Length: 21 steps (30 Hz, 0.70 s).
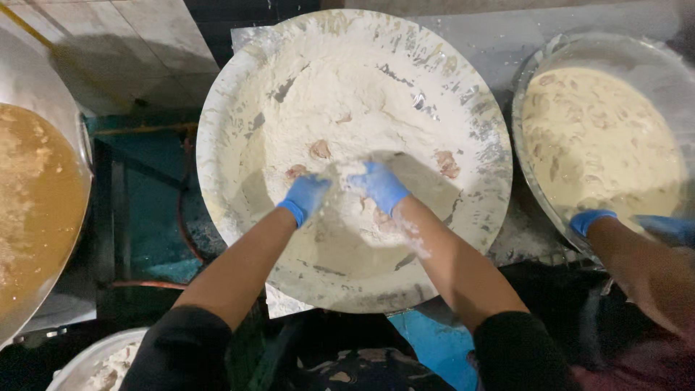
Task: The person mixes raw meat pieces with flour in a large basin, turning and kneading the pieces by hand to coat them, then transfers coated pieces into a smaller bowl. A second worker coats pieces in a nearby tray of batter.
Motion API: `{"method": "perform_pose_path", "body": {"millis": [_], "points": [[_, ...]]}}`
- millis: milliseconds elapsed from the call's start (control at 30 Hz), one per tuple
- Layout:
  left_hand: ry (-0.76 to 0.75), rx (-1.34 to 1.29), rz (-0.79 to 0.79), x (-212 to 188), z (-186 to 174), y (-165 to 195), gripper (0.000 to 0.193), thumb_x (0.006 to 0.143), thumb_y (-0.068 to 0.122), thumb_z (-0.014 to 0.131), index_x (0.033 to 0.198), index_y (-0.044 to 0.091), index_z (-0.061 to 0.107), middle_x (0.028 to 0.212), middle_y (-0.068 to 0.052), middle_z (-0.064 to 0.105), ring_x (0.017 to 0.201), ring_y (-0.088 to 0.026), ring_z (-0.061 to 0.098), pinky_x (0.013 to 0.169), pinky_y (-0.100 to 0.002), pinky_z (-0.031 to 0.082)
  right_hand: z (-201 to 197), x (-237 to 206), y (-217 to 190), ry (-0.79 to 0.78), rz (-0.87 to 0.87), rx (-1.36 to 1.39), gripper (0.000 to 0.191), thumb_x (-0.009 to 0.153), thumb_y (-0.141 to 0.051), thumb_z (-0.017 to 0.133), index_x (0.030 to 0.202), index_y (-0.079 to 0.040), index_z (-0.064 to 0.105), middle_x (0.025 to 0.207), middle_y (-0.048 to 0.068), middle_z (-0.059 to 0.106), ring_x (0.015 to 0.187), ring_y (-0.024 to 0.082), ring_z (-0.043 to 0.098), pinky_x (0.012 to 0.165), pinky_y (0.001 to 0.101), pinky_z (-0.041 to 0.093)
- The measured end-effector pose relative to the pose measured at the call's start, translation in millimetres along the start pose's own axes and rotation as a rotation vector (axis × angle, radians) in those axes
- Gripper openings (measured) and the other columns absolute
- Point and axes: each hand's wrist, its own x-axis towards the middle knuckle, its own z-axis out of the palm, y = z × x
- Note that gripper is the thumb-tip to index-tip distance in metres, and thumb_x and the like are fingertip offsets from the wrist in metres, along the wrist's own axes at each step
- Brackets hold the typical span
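Both in blue gloves, left hand (305, 195) and right hand (382, 186) pressed together into flour (340, 101) of round metal basin (217, 145), fingers probably curled, grip unclear.

A wide metal pan of pale batter with meat pieces (601, 145) is sitting at the desk's right edge, a co-worker's blue-gloved hand (590, 219) touching its near rim. A pan of brown liquid (32, 210) is resting at the left edge, tiled floor (137, 43) showing beyond.
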Motion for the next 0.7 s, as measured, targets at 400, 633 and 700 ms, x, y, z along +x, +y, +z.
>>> {"method": "perform_pose_path", "body": {"millis": [400,633,700], "points": [[-0.275,-0.898,-0.337,17.3,28.2,49.6,0.041,0.079,0.021,0.077,0.107,-0.009,0.07,0.095,-0.021,0.076,0.082,-0.029,0.071,0.074,-0.039,0.056,-66.6,-32.2,1.7,-0.231,-0.201,-1.229,0.029,0.077,-0.027,0.075,0.1,-0.01,0.077,0.098,0.018,0.074,0.086,0.039,0.071,0.079,0.0458,0.056],[-0.15,-0.424,-0.166,25.4,69.8,68.3,0.045,0.078,0.021,0.075,0.116,-0.001,0.069,0.102,-0.027,0.073,0.095,-0.039,0.071,0.084,-0.043,0.056,-87.5,-84.5,51.5,0.2,-0.435,-1.21,0.029,0.09,-0.021,0.067,0.116,-0.008,0.073,0.106,0.019,0.073,0.094,0.04,0.07,0.084,0.0468,0.056],[-0.132,-0.329,-0.171,14.2,63.1,59.2,0.041,0.084,0.026,0.071,0.117,0.001,0.07,0.105,-0.029,0.071,0.101,-0.044,0.068,0.087,-0.045,0.055,-92.9,-114.6,61.7,0.334,-0.409,-1.171,0.03,0.091,-0.022,0.067,0.117,-0.008,0.073,0.107,0.018,0.073,0.095,0.039,0.069,0.085,0.0461,0.056]]}}
